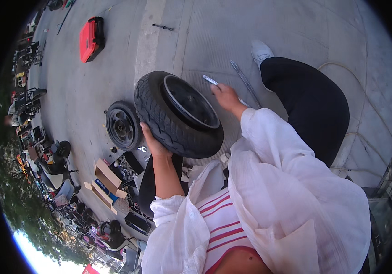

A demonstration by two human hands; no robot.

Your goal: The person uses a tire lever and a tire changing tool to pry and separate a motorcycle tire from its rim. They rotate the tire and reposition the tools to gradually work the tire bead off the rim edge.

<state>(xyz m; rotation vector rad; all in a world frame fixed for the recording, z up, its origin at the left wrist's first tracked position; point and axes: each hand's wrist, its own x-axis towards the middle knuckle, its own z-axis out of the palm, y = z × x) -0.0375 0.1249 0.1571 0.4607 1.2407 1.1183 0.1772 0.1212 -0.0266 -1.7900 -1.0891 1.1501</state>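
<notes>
A black scooter tyre with chunky tread stands tilted on the ground in front of me, a dark rim with a grey edge inside it. My left hand grips the tyre's near left side, its fingers partly hidden behind the tread. Just right of the tyre, my right hand is closed round a silver metal tyre lever, whose far end sticks out past the fingers. A second long metal lever lies on the ground beyond that hand, apart from it.
Another small wheel lies left of the tyre. Below it are a wrench and an open cardboard box. A red toolbox and a long bolt lie farther off. A pale hose curves at the right; parked scooters line the left.
</notes>
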